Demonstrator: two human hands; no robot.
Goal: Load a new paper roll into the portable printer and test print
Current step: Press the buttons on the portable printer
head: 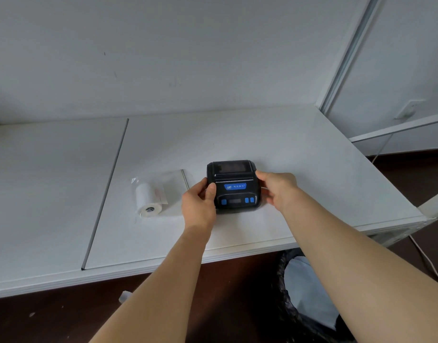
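1. White paper roll (pixel 148 199) sealed in a clear plastic bag (pixel 168 186) lies on the white table (pixel 52 181), just left of the printer
2. Left hand (pixel 198 206) clasps the left side of the black portable printer with blue buttons (pixel 234 185), thumb on top
3. Right hand (pixel 278 188) grips the printer's right side; its lid is closed

Both arms outstretched, left hand (pixel 199 203) and right hand (pixel 278 188) curled inward, gripping
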